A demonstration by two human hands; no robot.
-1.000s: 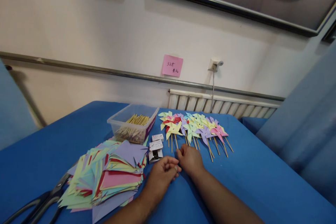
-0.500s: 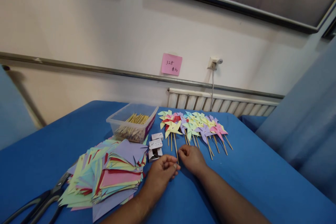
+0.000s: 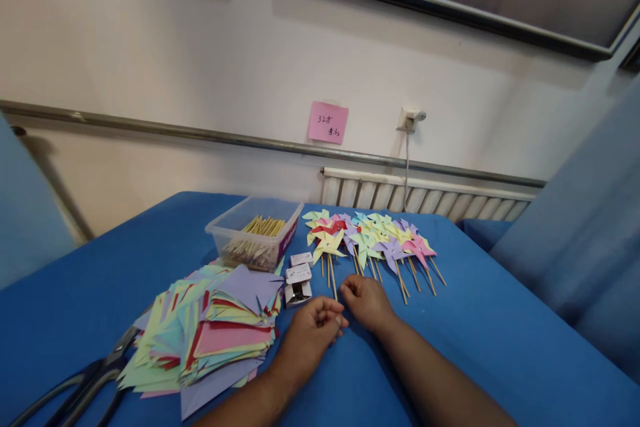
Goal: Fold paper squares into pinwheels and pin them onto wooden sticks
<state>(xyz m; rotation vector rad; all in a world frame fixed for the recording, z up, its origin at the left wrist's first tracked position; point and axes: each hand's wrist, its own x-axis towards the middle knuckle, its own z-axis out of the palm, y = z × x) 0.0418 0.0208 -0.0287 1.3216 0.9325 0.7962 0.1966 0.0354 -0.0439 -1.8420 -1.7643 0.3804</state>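
Observation:
My left hand (image 3: 311, 332) rests on the blue table (image 3: 480, 333) with its fingers curled in towards the thumb; what they pinch, if anything, is too small to see. My right hand (image 3: 367, 300) lies right beside it, fingers also curled, its knuckles close to the lower end of a yellow pinwheel's stick (image 3: 332, 280). The yellow pinwheel (image 3: 329, 242) is the nearest of a row of several paper pinwheels (image 3: 380, 240) lying just beyond both hands.
A heap of coloured paper squares (image 3: 215, 327) lies to the left, with black scissors (image 3: 85, 380) at its near-left edge. A clear plastic tub of wooden sticks (image 3: 253, 233) and small white boxes (image 3: 297, 283) stand behind it. Beyond the table are the wall and a radiator (image 3: 425, 197).
Both hands stay close together in nearly the same spot. The yellow pinwheel's stick lies slightly nearer the hands than one second ago.

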